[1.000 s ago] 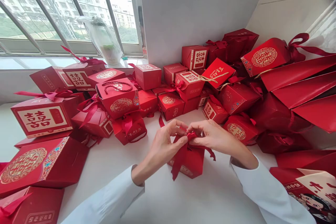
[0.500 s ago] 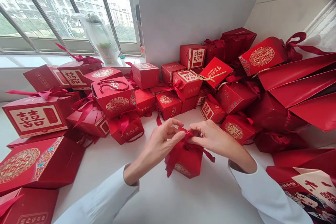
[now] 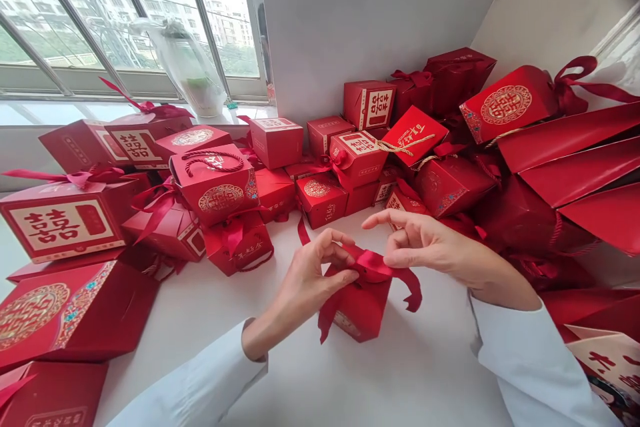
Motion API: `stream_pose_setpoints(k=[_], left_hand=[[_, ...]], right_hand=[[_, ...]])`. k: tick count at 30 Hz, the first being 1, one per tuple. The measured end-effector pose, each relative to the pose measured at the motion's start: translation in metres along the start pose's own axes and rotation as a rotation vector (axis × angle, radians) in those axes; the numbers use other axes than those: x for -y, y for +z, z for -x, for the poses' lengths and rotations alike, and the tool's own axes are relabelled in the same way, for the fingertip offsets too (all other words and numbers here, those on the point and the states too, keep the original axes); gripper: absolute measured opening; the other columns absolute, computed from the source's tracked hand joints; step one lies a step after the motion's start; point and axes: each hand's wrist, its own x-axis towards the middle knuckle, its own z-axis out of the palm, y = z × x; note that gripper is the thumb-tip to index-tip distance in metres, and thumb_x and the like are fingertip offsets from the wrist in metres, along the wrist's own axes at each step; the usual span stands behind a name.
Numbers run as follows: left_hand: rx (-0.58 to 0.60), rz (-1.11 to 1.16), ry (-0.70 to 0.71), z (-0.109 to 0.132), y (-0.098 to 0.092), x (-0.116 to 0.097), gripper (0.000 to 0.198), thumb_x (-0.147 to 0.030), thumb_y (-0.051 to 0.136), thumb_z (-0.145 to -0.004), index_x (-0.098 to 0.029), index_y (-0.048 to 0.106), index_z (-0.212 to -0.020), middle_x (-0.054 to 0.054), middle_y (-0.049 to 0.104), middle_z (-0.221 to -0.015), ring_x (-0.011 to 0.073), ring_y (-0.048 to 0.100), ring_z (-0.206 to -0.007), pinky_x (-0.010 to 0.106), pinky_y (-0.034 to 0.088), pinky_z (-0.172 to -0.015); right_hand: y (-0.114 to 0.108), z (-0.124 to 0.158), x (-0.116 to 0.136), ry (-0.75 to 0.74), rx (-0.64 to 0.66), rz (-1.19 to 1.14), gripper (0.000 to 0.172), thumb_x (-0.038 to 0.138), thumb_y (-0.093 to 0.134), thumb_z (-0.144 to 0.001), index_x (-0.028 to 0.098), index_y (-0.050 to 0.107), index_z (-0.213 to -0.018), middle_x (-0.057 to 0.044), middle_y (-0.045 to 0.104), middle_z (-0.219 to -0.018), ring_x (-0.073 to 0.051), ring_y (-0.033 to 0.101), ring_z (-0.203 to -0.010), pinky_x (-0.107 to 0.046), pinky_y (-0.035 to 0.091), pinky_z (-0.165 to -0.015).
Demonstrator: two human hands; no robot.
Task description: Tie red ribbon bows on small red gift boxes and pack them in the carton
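A small red gift box [image 3: 357,312] stands on the white counter, its top gathered under a red satin ribbon [image 3: 373,265]. My left hand [image 3: 313,277] pinches the ribbon at the box's top between thumb and fingers. Just to the right, my right hand [image 3: 425,243] has its thumb and forefinger spread, with the thumb close to a ribbon loop. One ribbon tail hangs down the box's left side, and another curls out to the right. Both my forearms are in white sleeves.
Several red gift boxes with gold double-happiness marks [image 3: 63,227] and red paper bags [image 3: 575,153] are heaped around the white counter [image 3: 400,373]. A plastic bag [image 3: 187,60] stands on the sill before a barred window [image 3: 145,13].
My right hand has moved up and to the right, away from the knot, with its fingers spread. A ribbon loop now shows between my hands, and the view has shifted slightly.
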Motion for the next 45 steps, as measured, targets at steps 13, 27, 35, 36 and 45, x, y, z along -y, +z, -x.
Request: stream_pose_setpoints(k=[13,27,35,36,45], left_hand=[[0.003,0.104,0.033,-0.001,-0.004,0.001,0.022,-0.019,0.063,-0.077,-0.017,0.054,-0.097,0.004,0.065,-0.085,0.0157,0.063,-0.081,0.028,0.051,-0.072],[-0.099,0.170,-0.018,-0.003,-0.011,-0.006,0.027,-0.019,0.066,-0.073,-0.017,0.053,-0.096,0.003,0.065,-0.083,0.0156,0.064,-0.075,0.030,0.053,-0.072],[-0.064,0.065,-0.016,-0.002,-0.010,-0.003,0.024,-0.019,0.064,-0.075,-0.017,0.053,-0.097,0.002,0.061,-0.085,0.0159,0.062,-0.082,0.030,0.051,-0.075],[-0.055,0.059,-0.006,-0.002,-0.011,-0.003,0.024,-0.019,0.063,-0.076,-0.017,0.054,-0.097,0.002,0.061,-0.084,0.0158,0.062,-0.082,0.030,0.050,-0.076],[0.021,-0.136,0.133,-0.005,-0.019,-0.001,0.020,-0.009,0.059,-0.074,-0.018,0.055,-0.092,-0.002,0.059,-0.073,0.0138,0.058,-0.077,0.028,0.047,-0.076]], right_hand=[[-0.023,0.005,-0.007,-0.106,-0.283,0.685,0.032,0.038,0.064,-0.079,0.026,0.061,-0.109,-0.003,0.065,-0.098,-0.021,0.061,-0.088,-0.034,0.047,-0.077],[0.044,0.002,-0.003,-0.114,-0.202,0.910,0.014,0.008,0.050,-0.077,0.021,0.051,-0.084,0.002,0.058,-0.070,-0.013,0.051,-0.058,-0.024,0.032,-0.054],[0.014,-0.006,-0.010,-0.036,-0.122,0.509,0.031,0.021,0.046,-0.084,0.025,0.044,-0.115,0.005,0.054,-0.071,-0.011,0.054,-0.056,-0.021,0.038,-0.052],[0.011,-0.006,-0.010,-0.019,-0.117,0.500,0.032,0.024,0.046,-0.086,0.025,0.044,-0.117,0.005,0.054,-0.072,-0.011,0.052,-0.056,-0.021,0.038,-0.051],[0.010,-0.003,0.001,0.038,-0.083,0.590,0.019,0.029,0.062,-0.075,0.023,0.060,-0.093,0.005,0.051,-0.063,-0.009,0.046,-0.051,-0.020,0.033,-0.043]])
